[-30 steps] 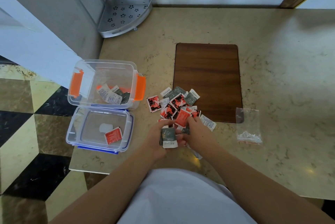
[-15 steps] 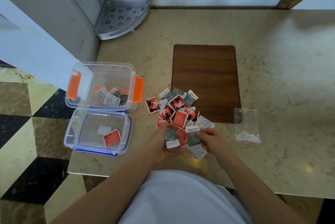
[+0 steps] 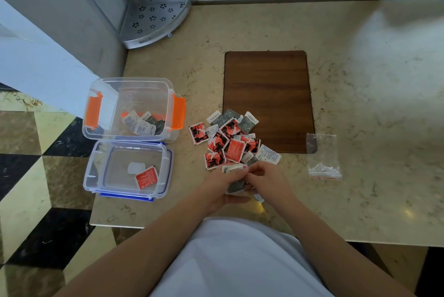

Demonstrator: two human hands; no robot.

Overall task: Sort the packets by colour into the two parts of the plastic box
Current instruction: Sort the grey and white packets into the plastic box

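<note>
Two parts of the plastic box sit open at the left edge of the table [image 3: 360, 104]: the deep tub [image 3: 131, 94] with orange clips, and just in front of it the shallow lid [image 3: 96, 171] with the blue seal. We see a few grey and white packets [image 3: 141, 123] lying in the tub and one red packet [image 3: 146, 177] in the lid, so we judge the sort barely begun.

Next in size is the loose pile of packets [image 3: 230, 139], red and grey mixed, overlapping one another just left of the brown wooden board [image 3: 266, 94], with its far edge lapping onto the board's corner. An empty clear bag [image 3: 324, 157] lies off to the right.

Smallest are the grey packets [image 3: 236, 186] between our hands at the near edge of the pile. Our left hand [image 3: 221, 188] curls round them from below, and our right hand [image 3: 266, 181] pinches at them from the other side, fingers bent; how many are in the stack we cannot tell.

We judge these sachets light, flat and limp, with slick film that lets them slide over each other, so a stack may fan out or shed one. A pinch across the flat faces near a sealed edge should hold best, thumb on top. In the pile we would lift the topmost ones first.
</note>
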